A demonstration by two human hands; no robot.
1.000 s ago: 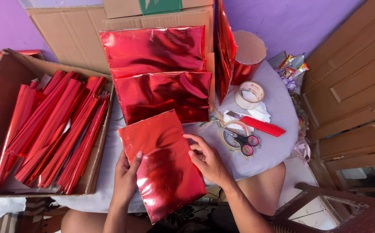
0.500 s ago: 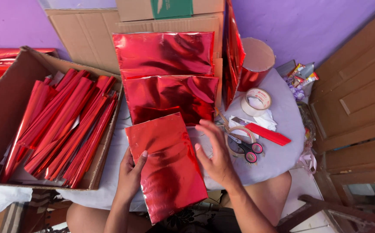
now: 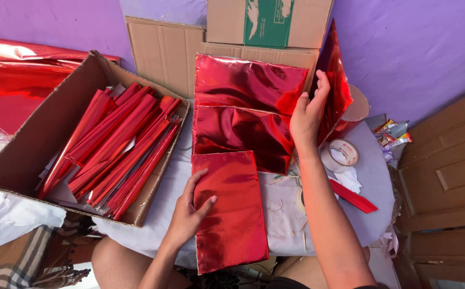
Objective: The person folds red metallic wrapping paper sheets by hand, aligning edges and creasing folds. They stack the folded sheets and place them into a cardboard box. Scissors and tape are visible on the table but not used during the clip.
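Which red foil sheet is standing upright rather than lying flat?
The red foil sheet at far right, gripped by the right hand; the others lie flat.

Shiny red foil sheets, red foil rolls in a brown box, purple wall, pale lilac tablecloth, white tape.

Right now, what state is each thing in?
Left hand: flat on the foil bag.
Right hand: gripping an upright foil sheet.
Foil bag: lying flat.
Box: open, full of red rolls.
Tape: lying flat, untouched.
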